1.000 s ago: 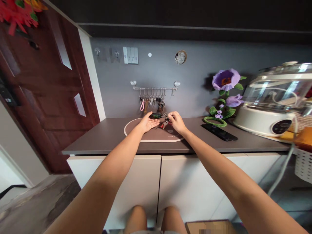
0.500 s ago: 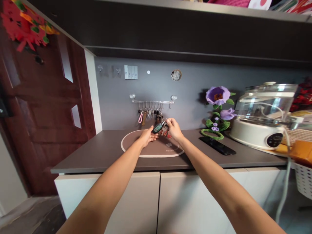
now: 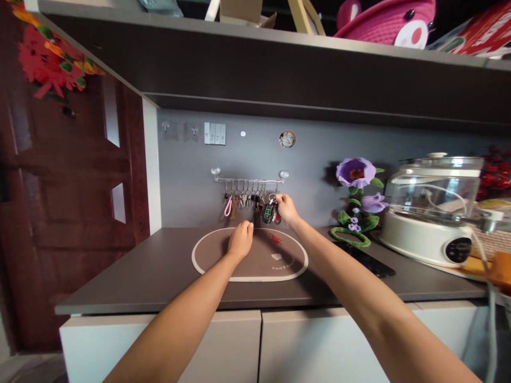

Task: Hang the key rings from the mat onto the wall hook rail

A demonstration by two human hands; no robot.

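My right hand (image 3: 287, 209) pinches the ring of a key bunch (image 3: 271, 211) just below the right end of a clear hook rail (image 3: 249, 181). From that ring hang a dark car key fob with green-edged buttons, several metal keys and something red. My left hand (image 3: 240, 239) is curled closed above the brown oval mat (image 3: 215, 250), apart from the keys, and nothing shows in it. Other key sets hang along the rail, one with a pink loop strap (image 3: 228, 207). A small red item (image 3: 275, 239) lies on the mat.
A black phone (image 3: 369, 260) lies beside a purple crocheted flower (image 3: 356, 172). To the right stands a white appliance with a clear top (image 3: 427, 239). The dark shelf (image 3: 255, 69) overhangs the counter, and a red-brown door (image 3: 80, 213) is at left.
My right hand has raised the key bunch toward the rail's right end. My left hand has let go of the fob, closed, and drawn slightly away. The view has tilted up.
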